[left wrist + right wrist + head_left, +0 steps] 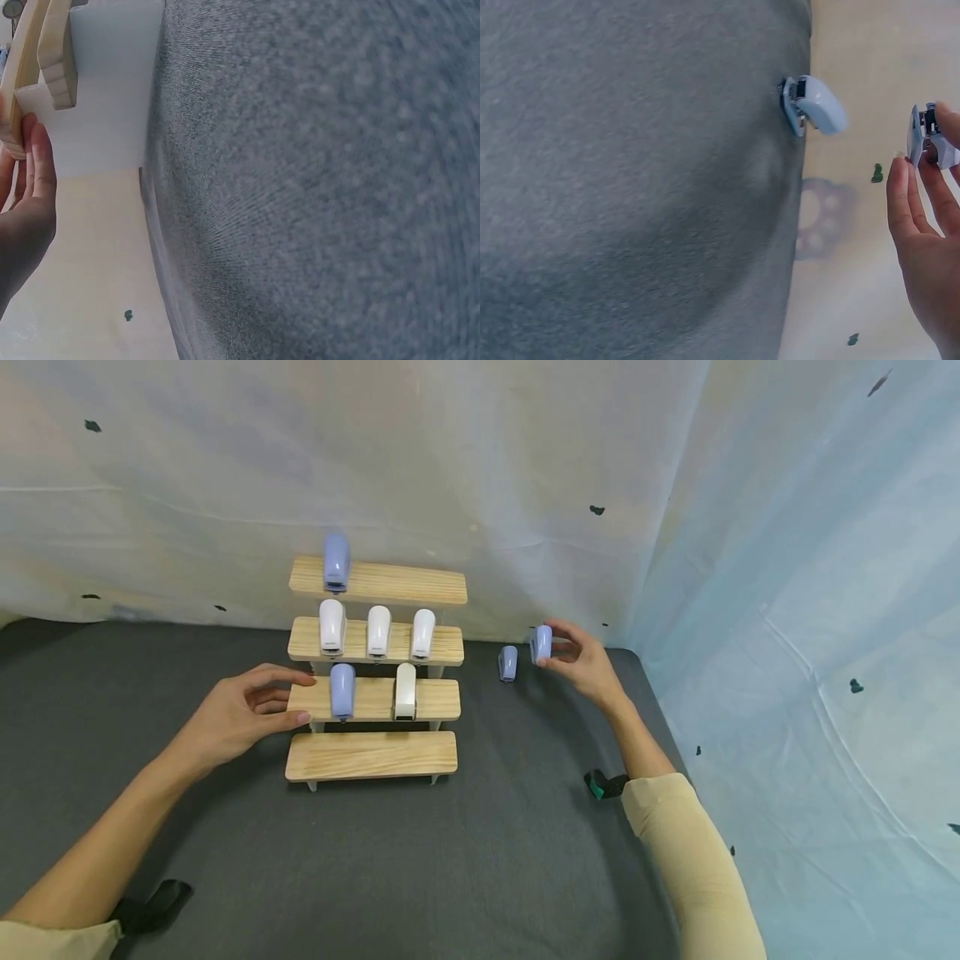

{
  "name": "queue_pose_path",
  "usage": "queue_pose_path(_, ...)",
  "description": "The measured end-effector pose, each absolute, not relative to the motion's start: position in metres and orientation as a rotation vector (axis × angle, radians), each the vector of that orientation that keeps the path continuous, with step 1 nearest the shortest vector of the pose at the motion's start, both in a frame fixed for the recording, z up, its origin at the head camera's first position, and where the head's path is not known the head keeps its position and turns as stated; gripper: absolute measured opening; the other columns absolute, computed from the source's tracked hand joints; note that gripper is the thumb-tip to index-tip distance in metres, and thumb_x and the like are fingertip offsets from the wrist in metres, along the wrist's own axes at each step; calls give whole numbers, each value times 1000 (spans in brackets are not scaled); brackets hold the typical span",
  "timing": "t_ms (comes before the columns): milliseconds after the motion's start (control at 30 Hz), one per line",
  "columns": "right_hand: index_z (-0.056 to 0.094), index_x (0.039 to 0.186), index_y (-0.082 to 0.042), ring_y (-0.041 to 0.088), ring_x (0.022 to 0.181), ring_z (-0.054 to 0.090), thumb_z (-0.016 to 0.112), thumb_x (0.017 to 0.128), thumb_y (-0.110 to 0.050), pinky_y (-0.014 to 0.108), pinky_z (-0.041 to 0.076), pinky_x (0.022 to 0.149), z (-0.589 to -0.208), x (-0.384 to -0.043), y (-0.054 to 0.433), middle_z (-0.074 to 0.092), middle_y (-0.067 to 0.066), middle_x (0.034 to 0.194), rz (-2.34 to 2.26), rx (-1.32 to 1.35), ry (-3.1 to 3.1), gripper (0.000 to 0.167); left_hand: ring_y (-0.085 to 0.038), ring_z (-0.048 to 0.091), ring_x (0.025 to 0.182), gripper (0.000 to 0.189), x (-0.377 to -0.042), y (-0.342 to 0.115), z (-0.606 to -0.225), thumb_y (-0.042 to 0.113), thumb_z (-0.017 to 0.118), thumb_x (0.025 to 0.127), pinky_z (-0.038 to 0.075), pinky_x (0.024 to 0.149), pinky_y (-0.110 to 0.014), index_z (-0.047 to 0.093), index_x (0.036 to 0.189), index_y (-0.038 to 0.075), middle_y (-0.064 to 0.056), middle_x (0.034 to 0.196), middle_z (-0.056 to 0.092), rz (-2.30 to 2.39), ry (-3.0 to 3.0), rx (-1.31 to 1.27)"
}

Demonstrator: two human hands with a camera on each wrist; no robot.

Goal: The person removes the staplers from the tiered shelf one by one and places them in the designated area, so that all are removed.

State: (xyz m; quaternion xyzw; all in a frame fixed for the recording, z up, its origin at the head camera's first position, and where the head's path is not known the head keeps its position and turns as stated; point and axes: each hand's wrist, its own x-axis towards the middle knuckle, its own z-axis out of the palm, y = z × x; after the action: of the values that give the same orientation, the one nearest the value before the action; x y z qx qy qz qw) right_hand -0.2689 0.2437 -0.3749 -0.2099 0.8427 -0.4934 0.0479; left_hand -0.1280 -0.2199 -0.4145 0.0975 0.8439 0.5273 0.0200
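Observation:
My right hand (583, 664) pinches a small blue-purple stapler (541, 644) above the dark cloth at the back right. In the right wrist view, that stapler's (934, 139) metal parts show between thumb and fingers. Just left of it, a second blue stapler (507, 663) stands on the cloth. My left hand (238, 710) grips the left end of a tier of the wooden stepped rack (371, 755), thumb at the front corner and fingers behind. That tier bears a blue stapler (342, 691) and a white stapler (405, 691).
Three white staplers (378, 631) line the tier above, and one blue stapler (336, 562) stands on the top tier. The dark cloth (465, 860) covers the table. Pale curtains (525, 460) hang close behind and on the right.

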Motion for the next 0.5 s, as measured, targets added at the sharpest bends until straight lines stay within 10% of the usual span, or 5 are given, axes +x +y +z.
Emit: queue_pose_path(500, 51, 144, -10, 36, 118, 58, 78, 87, -8, 28, 52, 80, -436, -295, 263, 53, 13, 141, -1495, -521, 2644, 63, 0, 63, 102, 45, -128, -221, -416, 17, 75, 91, 54, 77, -22, 59, 131, 5, -4, 132, 53, 1688, 2574, 344)
